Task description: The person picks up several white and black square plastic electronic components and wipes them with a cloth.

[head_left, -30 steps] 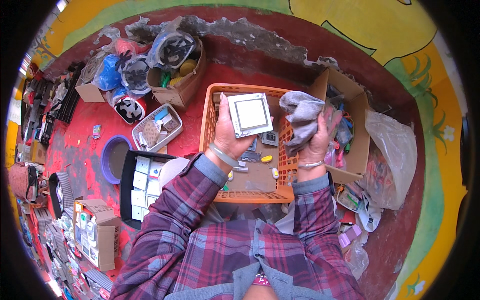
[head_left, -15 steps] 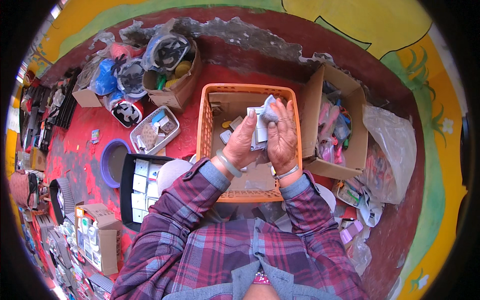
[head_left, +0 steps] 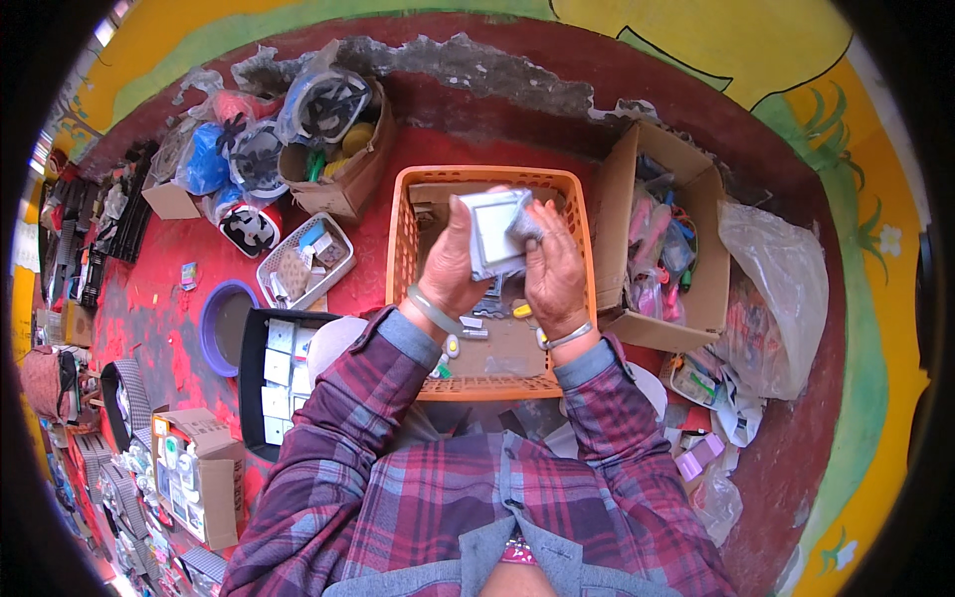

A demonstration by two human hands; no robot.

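Note:
Over an orange plastic basket (head_left: 484,388), my left hand (head_left: 450,261) is closed on the edge of a white square plate (head_left: 491,231), much like a wall switch panel, its raised middle facing up. A small grey cloth (head_left: 524,227) is pinched in the fingers of my right hand (head_left: 557,269) and pressed on the plate's right side. The plate looks slightly blurred. Inside the basket lie small loose pieces, among them a yellow one (head_left: 522,310) and a white-and-yellow one (head_left: 453,346). My hands partly hide the basket's contents.
To the right stands a tall cardboard box (head_left: 686,328) of colourful plastic items. Left are a black tray (head_left: 254,383) holding white square pieces, a purple basin (head_left: 206,343) and a white basket (head_left: 343,269). Bagged helmets (head_left: 328,104) sit at the back left.
The white plate has turned to show its square face upward. My left hand moved slightly left, and the cloth came lower onto the plate. More loose pieces show in the basket.

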